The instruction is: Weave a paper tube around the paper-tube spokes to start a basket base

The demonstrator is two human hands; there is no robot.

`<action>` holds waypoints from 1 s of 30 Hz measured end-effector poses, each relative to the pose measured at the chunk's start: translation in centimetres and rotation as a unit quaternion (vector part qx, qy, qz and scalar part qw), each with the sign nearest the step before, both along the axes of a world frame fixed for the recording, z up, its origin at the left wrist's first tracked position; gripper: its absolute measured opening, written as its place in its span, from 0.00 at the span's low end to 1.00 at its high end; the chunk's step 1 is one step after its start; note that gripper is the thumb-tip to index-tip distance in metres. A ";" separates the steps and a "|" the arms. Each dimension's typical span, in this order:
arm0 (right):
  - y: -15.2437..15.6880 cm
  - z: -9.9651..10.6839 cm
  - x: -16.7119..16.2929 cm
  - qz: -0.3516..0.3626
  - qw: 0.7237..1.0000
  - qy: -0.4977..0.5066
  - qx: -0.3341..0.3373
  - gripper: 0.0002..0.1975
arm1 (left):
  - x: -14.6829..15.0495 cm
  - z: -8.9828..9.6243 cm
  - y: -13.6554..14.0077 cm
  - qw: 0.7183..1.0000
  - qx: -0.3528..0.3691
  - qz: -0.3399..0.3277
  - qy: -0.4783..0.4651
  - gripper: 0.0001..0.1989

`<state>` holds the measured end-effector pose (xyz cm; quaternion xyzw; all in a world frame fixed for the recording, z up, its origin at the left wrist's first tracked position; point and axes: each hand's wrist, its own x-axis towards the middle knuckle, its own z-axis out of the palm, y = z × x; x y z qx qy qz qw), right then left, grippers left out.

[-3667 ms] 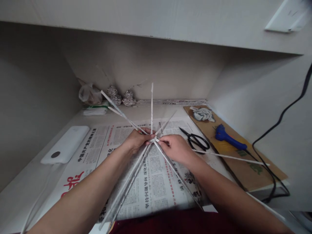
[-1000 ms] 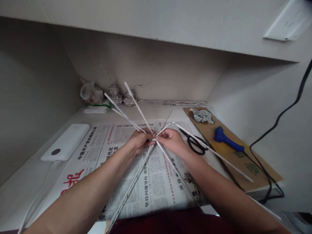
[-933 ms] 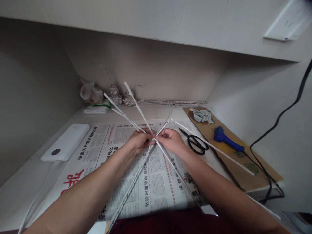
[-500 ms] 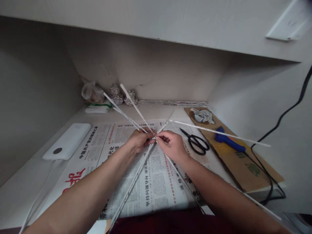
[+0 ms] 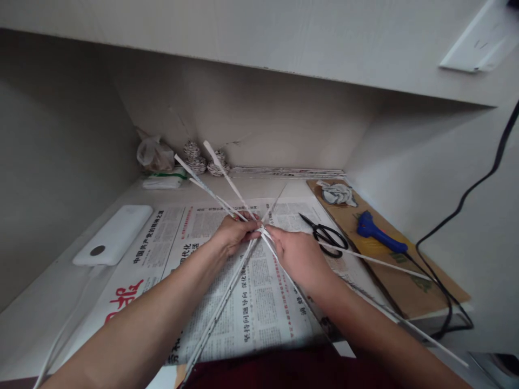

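Several thin rolled-paper sticks point(image 5: 221, 294) cross at one point above the newspaper point(image 5: 263, 302) and fan out to all sides. My left hand point(image 5: 234, 233) pinches them at the crossing from the left. Close against it, my right hand point(image 5: 294, 251) has its fingers on the same crossing, closed on a paper stick there. One stick point(image 5: 377, 260) runs out to the right from behind my right hand. The fingertips partly hide how the sticks overlap.
Black scissors point(image 5: 329, 237) lie right of my hands. Beyond them a cardboard sheet point(image 5: 421, 297) bears a blue glue gun point(image 5: 379, 232) with a black cable point(image 5: 466, 197). A white power bank point(image 5: 115, 235) is at left. Woven paper gourds point(image 5: 194, 158) and a plastic bag point(image 5: 155, 154) stand at the back.
The stick pointing right has swung down toward me and its bend has been drawn in to the crossing. My right hand has moved slightly right and turned flatter. The left hand keeps its hold.
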<state>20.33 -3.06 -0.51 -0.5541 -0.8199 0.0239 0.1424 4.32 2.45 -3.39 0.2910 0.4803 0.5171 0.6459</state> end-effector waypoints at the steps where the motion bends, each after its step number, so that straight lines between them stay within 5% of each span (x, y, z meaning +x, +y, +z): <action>1: -0.2 0.2 0.1 0.007 1.000 -0.003 -0.014 0.16 | 0.0 0.0 0.0 1.000 0.004 0.001 -0.001 0.11; 7: -0.4 1.2 1.0 0.039 0.997 -0.015 -0.062 0.11 | -0.1 -0.3 0.1 1.000 0.008 -0.005 0.005 0.12; 13: 2.0 1.3 1.7 0.037 0.998 -0.045 -0.038 0.08 | -0.3 -0.1 0.2 0.999 0.021 -0.036 -0.007 0.12; 18: 3.8 1.0 1.8 0.045 0.998 0.029 -0.017 0.02 | -0.5 -0.1 0.4 0.999 0.024 -0.032 -0.003 0.14; 22: 4.6 0.4 1.6 0.013 0.988 0.106 -0.116 0.12 | -0.6 -0.5 0.4 0.998 0.048 -0.041 0.022 0.15; 27: 5.1 -0.7 1.3 0.033 0.979 0.136 -0.147 0.02 | -0.6 -0.5 0.2 0.993 0.080 -0.023 0.085 0.14; 30: 5.4 -1.0 0.8 -0.003 0.939 0.231 -0.255 0.02 | -0.6 -0.3 0.2 0.990 0.084 -0.010 0.114 0.13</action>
